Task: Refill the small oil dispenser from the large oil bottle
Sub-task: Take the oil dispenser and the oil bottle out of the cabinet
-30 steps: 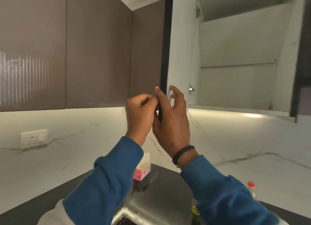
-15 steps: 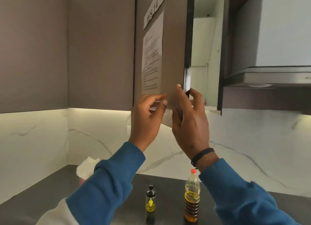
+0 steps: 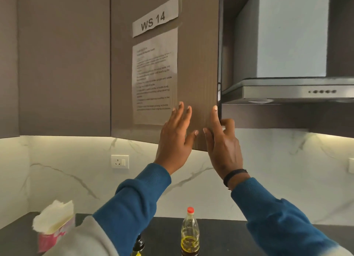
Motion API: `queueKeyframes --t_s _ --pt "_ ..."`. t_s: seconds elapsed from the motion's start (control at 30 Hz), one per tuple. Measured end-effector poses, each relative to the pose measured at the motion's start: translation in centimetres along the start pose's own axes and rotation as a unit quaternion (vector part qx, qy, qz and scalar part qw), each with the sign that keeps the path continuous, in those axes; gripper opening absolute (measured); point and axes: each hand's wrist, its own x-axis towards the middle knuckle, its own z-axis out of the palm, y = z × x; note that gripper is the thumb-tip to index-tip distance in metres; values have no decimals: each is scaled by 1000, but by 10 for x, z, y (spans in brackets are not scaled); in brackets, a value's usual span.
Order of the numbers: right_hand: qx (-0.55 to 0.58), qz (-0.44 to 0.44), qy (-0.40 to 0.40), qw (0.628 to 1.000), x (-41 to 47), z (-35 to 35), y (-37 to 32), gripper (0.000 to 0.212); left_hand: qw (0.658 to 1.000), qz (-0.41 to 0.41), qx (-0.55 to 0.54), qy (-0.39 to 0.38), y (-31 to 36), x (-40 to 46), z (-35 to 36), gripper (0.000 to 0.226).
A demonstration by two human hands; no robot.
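Note:
The large oil bottle, clear with a red cap and a low level of yellow oil, stands on the dark counter at the bottom centre. Left of it, the small oil dispenser with a black top shows only partly behind my left sleeve. Both hands are raised far above them. My left hand lies flat, fingers apart, on the brown cabinet door. My right hand touches the door's right edge with spread fingers and holds nothing.
A "WS 14" label and a printed sheet are taped to the door. A steel range hood hangs at the right. A pink tissue box sits at the counter's left. A wall socket is on the marble backsplash.
The cabinet door swung from open to nearly flush with its neighbours. My hands went from gripping its edge to resting flat against its face. The view shifted so both bottles show.

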Motion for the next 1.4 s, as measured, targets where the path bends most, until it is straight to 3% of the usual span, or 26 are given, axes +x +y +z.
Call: queueKeyframes --t_s 0.57,1.0,1.4 --pt "-23 10 -137 990 28 53 117 72 991 -43 112 -53 -7 25 129 73" --pt "-57 35 -212 975 41 88 161 75 982 -65 124 -129 -26 52 160 72" --pt "-65 53 -214 973 44 125 183 83 975 -38 145 -161 -53 59 178 62"
